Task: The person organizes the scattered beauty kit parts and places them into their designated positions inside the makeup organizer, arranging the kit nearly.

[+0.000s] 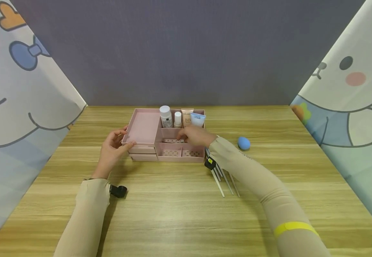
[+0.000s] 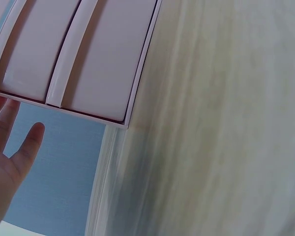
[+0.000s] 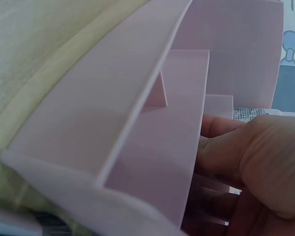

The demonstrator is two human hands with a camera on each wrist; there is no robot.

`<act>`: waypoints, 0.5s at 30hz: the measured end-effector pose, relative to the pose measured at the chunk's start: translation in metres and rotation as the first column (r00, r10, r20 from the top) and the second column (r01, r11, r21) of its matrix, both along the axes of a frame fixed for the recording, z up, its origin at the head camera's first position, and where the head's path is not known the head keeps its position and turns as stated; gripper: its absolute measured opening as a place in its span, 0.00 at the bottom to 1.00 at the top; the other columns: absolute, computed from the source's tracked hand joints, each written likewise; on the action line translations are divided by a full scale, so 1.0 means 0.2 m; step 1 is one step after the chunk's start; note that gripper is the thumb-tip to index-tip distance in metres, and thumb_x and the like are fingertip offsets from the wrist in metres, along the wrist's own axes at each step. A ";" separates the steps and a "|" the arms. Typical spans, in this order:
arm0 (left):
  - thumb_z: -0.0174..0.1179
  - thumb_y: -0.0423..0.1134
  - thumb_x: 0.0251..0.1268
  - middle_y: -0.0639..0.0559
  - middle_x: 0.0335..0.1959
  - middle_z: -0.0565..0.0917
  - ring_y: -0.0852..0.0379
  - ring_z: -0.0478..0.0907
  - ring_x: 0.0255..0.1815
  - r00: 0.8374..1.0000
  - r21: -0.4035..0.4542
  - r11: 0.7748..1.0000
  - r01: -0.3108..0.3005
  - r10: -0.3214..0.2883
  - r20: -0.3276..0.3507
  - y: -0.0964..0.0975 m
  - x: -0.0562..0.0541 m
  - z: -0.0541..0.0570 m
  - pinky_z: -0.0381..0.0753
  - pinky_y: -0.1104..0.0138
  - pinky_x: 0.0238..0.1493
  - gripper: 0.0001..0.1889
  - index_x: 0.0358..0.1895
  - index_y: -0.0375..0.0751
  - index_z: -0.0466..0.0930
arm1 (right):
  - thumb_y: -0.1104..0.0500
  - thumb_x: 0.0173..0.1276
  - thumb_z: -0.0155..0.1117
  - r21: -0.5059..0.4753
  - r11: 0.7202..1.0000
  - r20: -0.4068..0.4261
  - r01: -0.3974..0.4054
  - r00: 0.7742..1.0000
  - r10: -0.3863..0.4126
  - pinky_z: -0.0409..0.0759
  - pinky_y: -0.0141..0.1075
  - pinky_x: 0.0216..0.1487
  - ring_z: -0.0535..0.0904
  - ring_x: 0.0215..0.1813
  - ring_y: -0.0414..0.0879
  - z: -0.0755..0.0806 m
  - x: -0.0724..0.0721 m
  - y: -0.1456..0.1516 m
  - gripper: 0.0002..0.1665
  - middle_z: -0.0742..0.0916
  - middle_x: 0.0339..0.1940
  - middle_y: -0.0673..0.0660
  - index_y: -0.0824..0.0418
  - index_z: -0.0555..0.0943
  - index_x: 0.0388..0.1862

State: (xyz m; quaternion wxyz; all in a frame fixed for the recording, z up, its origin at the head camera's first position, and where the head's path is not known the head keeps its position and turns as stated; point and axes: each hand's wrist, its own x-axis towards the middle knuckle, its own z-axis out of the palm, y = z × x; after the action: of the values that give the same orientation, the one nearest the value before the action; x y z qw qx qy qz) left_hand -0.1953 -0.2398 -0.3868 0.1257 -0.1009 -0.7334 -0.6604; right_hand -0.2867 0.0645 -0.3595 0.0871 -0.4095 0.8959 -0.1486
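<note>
My left hand (image 1: 110, 151) holds the left side of a pink desk organizer (image 1: 142, 125), its thumb over the front corner and its fingers along the side wall. The drawer fronts (image 2: 101, 64) show beside these fingers in the left wrist view. My right hand (image 1: 196, 135) reaches down into the organizer's middle compartment, fingers bent. In the right wrist view its fingertips go behind a pink divider (image 3: 177, 137); I cannot tell whether they hold anything. Behind it stand a white-capped bottle (image 1: 165, 117), a smaller white-capped bottle (image 1: 177, 119), a BB cream tube (image 1: 187, 116) and a light blue tube (image 1: 198, 119).
Several thin pale sticks (image 1: 218, 182) lie on the wooden table (image 1: 160, 214), partly under my right forearm. A blue egg-shaped sponge (image 1: 244, 143) lies to the right. A dark grey panel (image 1: 186, 53) rises behind the table, with cartoon-printed sheets on both sides.
</note>
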 end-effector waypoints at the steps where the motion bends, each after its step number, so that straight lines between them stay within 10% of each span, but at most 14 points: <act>1: 0.66 0.22 0.61 0.36 0.73 0.66 0.45 0.64 0.73 1.000 -0.004 1.000 -0.003 0.003 -0.002 0.00 0.00 0.00 0.73 0.76 0.55 0.19 0.53 0.27 0.69 | 0.78 0.63 0.58 -0.004 1.000 0.008 0.001 1.000 -0.001 0.80 0.37 0.52 0.83 0.48 0.50 0.00 0.00 0.00 0.19 0.88 0.47 0.59 0.65 0.85 0.48; 15: 0.66 0.22 0.61 0.36 0.72 0.67 0.47 0.65 0.72 1.000 -0.013 1.000 -0.014 0.014 -0.002 0.00 -0.01 0.00 0.74 0.75 0.54 0.19 0.52 0.27 0.69 | 0.76 0.65 0.59 -0.132 0.989 0.152 0.061 0.987 -0.041 0.79 0.38 0.55 0.82 0.54 0.53 0.06 0.01 0.06 0.20 0.86 0.53 0.62 0.67 0.82 0.55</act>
State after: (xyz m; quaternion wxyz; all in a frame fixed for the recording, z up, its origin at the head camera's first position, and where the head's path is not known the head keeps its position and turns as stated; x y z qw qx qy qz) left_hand -0.1965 -0.2398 -0.3877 0.1303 -0.0970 -0.7383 -0.6547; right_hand -0.2854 0.0762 -0.3482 0.1219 -0.3790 0.8849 -0.2419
